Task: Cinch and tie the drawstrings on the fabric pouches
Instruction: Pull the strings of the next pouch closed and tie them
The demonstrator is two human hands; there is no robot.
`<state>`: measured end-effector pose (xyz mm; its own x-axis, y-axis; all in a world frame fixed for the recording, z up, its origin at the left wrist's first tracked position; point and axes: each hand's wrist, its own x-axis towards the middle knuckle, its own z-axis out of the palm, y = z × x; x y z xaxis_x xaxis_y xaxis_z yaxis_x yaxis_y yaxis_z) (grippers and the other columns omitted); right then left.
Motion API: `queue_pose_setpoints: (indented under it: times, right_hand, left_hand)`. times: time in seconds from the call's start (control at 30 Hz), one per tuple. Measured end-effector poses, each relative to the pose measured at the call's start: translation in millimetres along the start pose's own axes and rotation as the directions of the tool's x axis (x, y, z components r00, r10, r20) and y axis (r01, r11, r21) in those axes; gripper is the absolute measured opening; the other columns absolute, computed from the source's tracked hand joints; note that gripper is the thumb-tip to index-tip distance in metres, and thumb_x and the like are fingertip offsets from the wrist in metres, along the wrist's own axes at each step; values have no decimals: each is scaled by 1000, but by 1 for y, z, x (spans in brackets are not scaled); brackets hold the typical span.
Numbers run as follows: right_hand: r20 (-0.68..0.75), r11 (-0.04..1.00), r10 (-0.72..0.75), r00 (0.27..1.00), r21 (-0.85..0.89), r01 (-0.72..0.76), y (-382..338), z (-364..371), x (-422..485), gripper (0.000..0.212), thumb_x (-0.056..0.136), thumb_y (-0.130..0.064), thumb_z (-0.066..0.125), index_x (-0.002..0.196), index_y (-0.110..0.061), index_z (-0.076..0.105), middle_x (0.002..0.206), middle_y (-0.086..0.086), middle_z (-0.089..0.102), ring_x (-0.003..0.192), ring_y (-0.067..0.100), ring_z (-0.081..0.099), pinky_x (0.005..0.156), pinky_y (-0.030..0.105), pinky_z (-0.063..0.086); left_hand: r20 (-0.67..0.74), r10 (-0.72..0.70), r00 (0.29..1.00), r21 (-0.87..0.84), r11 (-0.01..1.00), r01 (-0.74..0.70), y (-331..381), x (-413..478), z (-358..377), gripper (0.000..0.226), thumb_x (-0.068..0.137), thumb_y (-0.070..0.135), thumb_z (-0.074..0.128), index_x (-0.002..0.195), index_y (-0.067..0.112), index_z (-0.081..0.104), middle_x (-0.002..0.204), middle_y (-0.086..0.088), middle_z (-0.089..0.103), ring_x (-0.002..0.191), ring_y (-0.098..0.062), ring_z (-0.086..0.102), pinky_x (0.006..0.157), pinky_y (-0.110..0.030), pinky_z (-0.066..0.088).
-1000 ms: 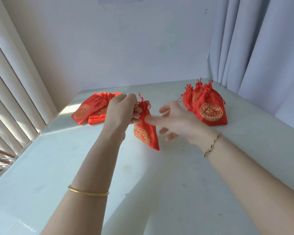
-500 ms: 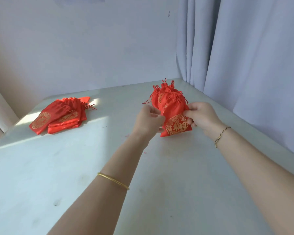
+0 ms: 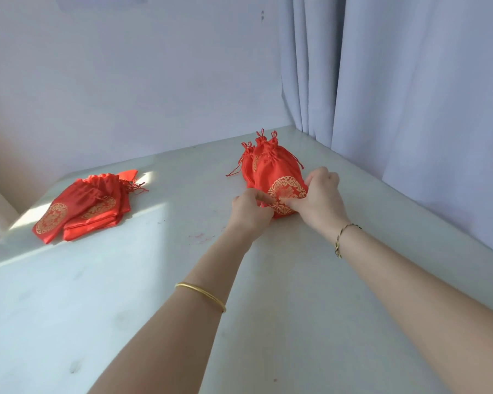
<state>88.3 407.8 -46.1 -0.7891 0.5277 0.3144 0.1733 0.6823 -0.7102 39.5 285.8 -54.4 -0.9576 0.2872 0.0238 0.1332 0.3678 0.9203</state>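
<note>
A red fabric pouch [image 3: 279, 172] with a gold round emblem stands upright at the front of a small group of cinched red pouches [image 3: 249, 162] near the table's far right. My left hand [image 3: 249, 207] pinches its lower left corner. On the lower right side my right hand [image 3: 318, 194] grips the same pouch, thumb across the emblem. Its drawstring top is gathered shut with cords hanging. A second pile of flat red pouches [image 3: 83, 206] with loose cords lies at the far left.
The pale table [image 3: 154, 294] meets a white wall at the back. Grey curtains [image 3: 410, 95] hang close along the right edge. Sunlight falls across the left of the tabletop. Vertical blinds show at the far left edge.
Both hands carried the pouch from the table's middle to the right group and set it down in front of the others. The view has turned to the right.
</note>
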Motion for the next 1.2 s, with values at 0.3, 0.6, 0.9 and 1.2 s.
queue_pose_setpoints:
  times: [0.3,0.6,0.9,1.2]
  right_hand:
    - [79,948,-306,949,120,295,-93,66,-39,27,83,-9,56,106,-10,43,103,1,34,79,28,48,73,37,42]
    - [415,930,-213,884,364,53,-157,164,-48,21,84,-10,52,103,-13,42,102,5,41,77,25,50,70,33,43]
    - [269,865,-215,939,499,55,-139,185,-58,21,81,-2,49,95,-18,46,89,1,50,78,21,51,73,42,52]
    - [334,717,-144,931,684,-135,-155,163,-63,17,89,-18,55,105,-13,52,101,4,54,76,18,56,58,26,47]
  left_hand:
    - [-383,-32,923,15,999,41,-30,-13,-103,31,84,-2,41,110,10,53,125,-10,42,90,-25,60,81,-35,54]
    - [-539,108,835,579,767,275,-95,8,-252,46,87,8,41,131,16,50,145,-11,33,130,-34,26,105,-40,27]
    - [-384,-34,923,751,570,334,-108,45,-266,46,97,33,23,124,19,57,145,-1,39,132,-29,30,102,-45,25]
    - [-444,290,848,692,712,119,-62,-8,-240,26,82,3,41,103,1,57,125,-11,52,113,-35,45,93,-41,37]
